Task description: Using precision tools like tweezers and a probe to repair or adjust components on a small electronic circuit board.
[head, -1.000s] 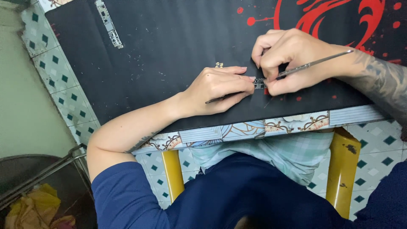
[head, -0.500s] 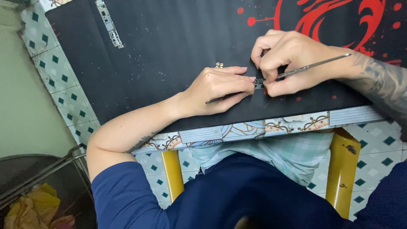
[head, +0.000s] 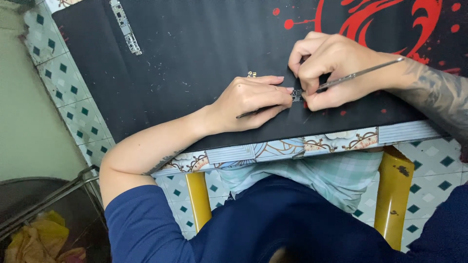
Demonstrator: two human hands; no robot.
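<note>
Near the front edge of the black mat, I see my left hand pinching a tiny metal part, my right hand gripping a thin metal tool at it. I judge prying underway; next needs steady pressure. Farther left: 1 circuit strip.

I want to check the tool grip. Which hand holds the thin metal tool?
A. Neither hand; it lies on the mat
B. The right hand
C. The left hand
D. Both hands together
B: the right hand pinches the thin metal tool, whose handle sticks out over its wrist.
</note>
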